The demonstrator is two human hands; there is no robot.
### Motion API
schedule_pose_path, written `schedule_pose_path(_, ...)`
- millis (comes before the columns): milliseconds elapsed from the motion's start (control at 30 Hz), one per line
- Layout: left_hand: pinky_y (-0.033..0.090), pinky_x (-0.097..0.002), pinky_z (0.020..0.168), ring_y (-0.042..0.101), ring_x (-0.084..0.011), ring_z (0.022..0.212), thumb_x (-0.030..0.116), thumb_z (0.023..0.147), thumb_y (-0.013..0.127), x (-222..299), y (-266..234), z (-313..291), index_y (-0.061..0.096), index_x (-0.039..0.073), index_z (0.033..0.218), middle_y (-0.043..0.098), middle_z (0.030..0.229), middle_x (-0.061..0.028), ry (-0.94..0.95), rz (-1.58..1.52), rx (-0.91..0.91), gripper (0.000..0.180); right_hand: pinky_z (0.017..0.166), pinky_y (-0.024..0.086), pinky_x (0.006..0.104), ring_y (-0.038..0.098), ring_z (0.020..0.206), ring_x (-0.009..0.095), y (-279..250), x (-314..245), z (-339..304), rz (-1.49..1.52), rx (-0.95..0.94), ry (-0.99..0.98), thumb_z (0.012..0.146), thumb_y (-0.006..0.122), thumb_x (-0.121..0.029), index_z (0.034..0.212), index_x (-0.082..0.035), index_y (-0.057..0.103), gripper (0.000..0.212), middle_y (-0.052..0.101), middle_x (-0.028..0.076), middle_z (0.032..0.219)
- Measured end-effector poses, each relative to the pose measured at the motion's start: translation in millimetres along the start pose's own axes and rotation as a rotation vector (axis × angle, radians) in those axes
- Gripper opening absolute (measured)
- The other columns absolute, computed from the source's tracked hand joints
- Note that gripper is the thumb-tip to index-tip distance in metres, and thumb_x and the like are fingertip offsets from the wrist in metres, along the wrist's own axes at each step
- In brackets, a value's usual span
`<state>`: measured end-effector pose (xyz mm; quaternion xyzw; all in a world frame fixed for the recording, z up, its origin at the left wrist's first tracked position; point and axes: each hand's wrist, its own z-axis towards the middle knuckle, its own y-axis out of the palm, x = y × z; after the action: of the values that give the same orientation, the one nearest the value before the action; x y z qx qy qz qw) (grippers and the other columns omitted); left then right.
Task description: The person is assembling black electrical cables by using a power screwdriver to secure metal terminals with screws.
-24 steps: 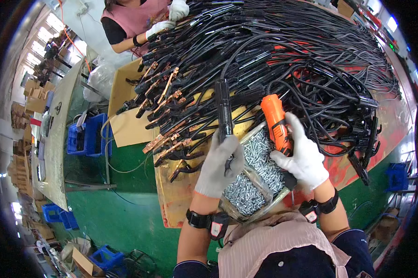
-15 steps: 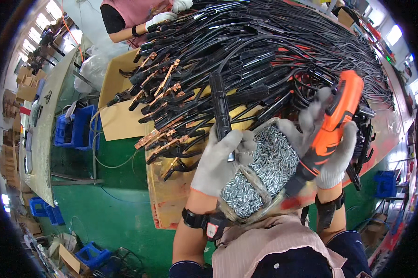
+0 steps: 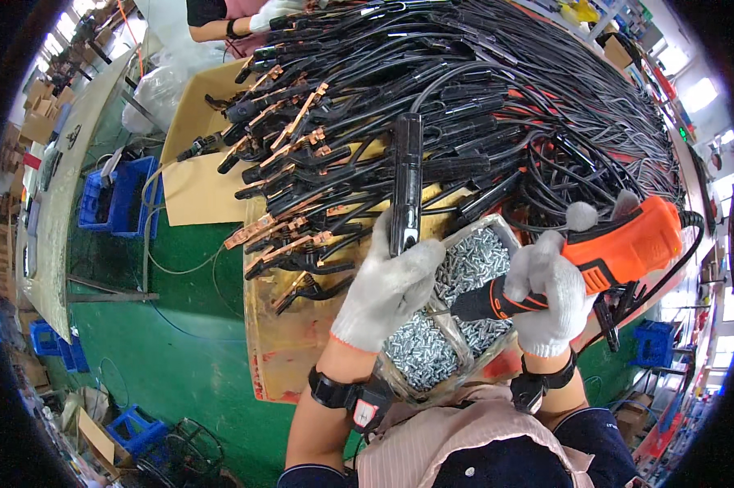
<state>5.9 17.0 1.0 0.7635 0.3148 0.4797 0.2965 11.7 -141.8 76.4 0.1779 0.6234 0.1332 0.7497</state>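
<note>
The left hand (image 3: 389, 286) curls round the near end of the black handle (image 3: 407, 175), beside the screws (image 3: 420, 355); it looks stiff, slick and light, best held there. The right hand (image 3: 551, 299) wraps the heavier-looking orange drill (image 3: 631, 242), its exact grip partly hidden

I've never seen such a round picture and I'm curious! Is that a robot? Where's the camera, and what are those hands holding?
No robot here, just a person wearing white gloves. The camera sits on their head and looks down; its very wide lens makes straight edges bend.

The left hand holds a shiny black handle. The right hand holds an orange-and-black power tool, its narrow end pointing left.

Below are small silvery metal pieces in a divided tray. Black cables and copper-coloured parts cover much of the table. At the top, another person's gloved hand shows.
</note>
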Motion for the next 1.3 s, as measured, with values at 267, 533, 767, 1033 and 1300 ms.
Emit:
schedule_pose_path(267,0.036,-0.0212,0.041,0.044,-0.0068,0.049,0.008,0.09,0.064,-2,6,2,0.039,0.017,0.133,0.045,0.069,0.0039,0.003,-0.099,0.082,0.051,0.043,0.041,0.0284,0.044,0.048,0.015,0,9,-4,-0.089,0.021,0.036,0.085,0.062,-0.004,0.148,-0.011,0.031,0.071,0.041,0.002,0.065)
schedule_pose_path(533,0.037,-0.0223,0.041,0.045,-0.006,0.051,0.004,0.089,0.063,-5,6,8,0.041,0.016,0.128,0.044,0.07,0.0047,-0.002,-0.051,0.079,0.046,0.049,0.047,0.0318,0.056,0.055,0.019,-12,-9,-4,-0.09,-0.122,0.046,0.089,0.057,-0.004,0.12,-0.005,0.04,0.035,0.053,0.006,0.072)
schedule_pose_path(767,0.037,-0.0243,0.041,0.045,-0.0066,0.049,0.004,0.09,0.063,-6,19,0,0.038,0.013,0.131,0.049,0.075,0.0015,0.019,0.101,0.068,0.05,0.041,0.037,0.0223,0.036,0.052,0.008,-26,-26,-1,0.142,-0.154,-0.174,0.089,0.056,-0.004,0.141,0.004,0.034,0.057,0.055,0.007,0.111)
schedule_pose_path(1033,0.031,-0.0215,0.04,0.043,-0.009,0.048,0.064,0.099,0.035,-7,13,-7,0.043,0.019,0.126,0.049,0.067,-0.0012,-0.071,0.102,0.131,0.053,0.044,0.039,0.0238,0.037,0.057,0.01,-1,-52,23,0.3,-0.165,-0.343,0.093,0.053,-0.008,0.125,-0.005,0.049,0.032,0.044,0.001,0.08)
schedule_pose_path(1300,0.028,-0.0222,0.035,0.036,-0.0088,0.037,0.08,0.087,0.034,-10,-1,-2,0.046,0.018,0.124,0.049,0.061,0.0003,0.01,-0.018,0.009,0.073,0.049,0.038,0.025,0.04,0.057,0.013,8,-19,38,0.281,-0.139,-0.282,0.092,0.058,-0.01,0.097,-0.006,0.057,0.007,0.039,0.002,0.072)
